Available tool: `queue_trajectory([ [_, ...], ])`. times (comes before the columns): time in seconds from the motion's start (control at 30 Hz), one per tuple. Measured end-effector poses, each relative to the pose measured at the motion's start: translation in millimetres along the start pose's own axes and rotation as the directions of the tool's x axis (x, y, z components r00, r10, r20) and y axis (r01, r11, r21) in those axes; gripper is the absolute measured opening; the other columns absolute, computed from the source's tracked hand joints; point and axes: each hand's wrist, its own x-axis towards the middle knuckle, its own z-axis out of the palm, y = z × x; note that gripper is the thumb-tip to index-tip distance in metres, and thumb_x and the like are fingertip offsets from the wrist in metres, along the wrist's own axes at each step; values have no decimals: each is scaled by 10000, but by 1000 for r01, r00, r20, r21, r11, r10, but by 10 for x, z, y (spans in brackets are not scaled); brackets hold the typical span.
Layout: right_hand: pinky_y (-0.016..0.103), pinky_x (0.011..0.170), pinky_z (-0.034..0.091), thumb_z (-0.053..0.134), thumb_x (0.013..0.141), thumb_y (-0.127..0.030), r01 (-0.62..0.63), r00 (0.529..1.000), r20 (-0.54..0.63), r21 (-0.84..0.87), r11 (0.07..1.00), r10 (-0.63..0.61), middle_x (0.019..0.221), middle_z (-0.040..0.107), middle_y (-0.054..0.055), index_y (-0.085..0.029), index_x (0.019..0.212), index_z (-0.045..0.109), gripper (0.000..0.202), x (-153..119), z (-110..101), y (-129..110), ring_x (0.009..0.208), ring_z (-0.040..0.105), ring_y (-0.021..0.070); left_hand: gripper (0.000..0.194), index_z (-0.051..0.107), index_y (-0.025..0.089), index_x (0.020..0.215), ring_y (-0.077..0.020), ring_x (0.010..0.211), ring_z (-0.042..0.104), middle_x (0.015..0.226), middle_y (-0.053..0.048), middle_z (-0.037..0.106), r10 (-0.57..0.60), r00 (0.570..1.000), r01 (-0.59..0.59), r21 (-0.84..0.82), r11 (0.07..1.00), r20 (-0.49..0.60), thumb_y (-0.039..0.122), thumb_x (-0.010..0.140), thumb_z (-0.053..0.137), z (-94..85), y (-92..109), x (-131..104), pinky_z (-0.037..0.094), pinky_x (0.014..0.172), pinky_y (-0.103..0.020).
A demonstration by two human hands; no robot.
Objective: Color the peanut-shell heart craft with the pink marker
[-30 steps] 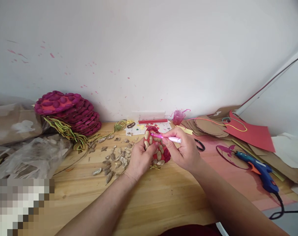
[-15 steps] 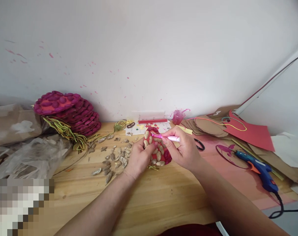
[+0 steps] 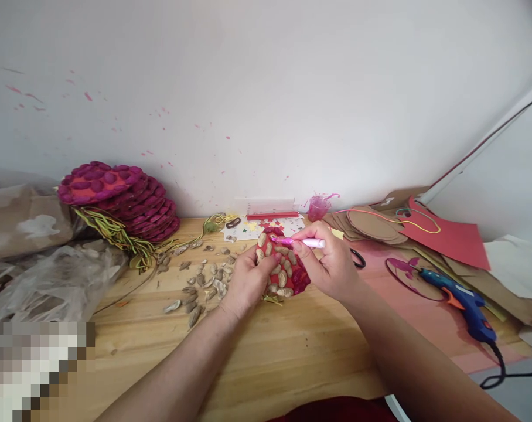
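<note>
My left hand [image 3: 252,275] grips the left side of a red disc with peanut shells stuck on it [image 3: 285,271], its thumb lying across the face. Several shells along the disc's top and right edge are magenta; the others are bare tan. Between the thumb and fingers of my right hand [image 3: 330,261] is a paintbrush [image 3: 307,242] with a white handle and pink-smeared front. Its tip touches or hovers just over the disc's upper part; I cannot tell which. Loose peanut shells [image 3: 204,287] lie on the wooden table left of my left hand.
Finished-looking magenta discs [image 3: 120,199] are stacked at the left with cords hanging down. A pink-stained cup [image 3: 319,207] stands by the wall. Cardboard discs [image 3: 371,225], red paper [image 3: 459,240] and a blue glue gun [image 3: 466,305] with its cable lie right. Plastic bags [image 3: 59,287] are at left.
The brush and my right hand have shifted slightly, and the disc is turned a little so more magenta shells show on its right edge. Both hands keep their grips.
</note>
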Motion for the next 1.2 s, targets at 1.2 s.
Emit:
queue_trajectory([
  [1.2,277,635,453,592,992,-226,-34,999,-21,94,995,36,851,663,19,-207,962,606,38,12,-39,-33,732,620,139,452,716,150,982,-222,667,751,822,-75,793,34,999,-39,-146,988,-32,442,689,898,-25,-19,30,613,655,-321],
])
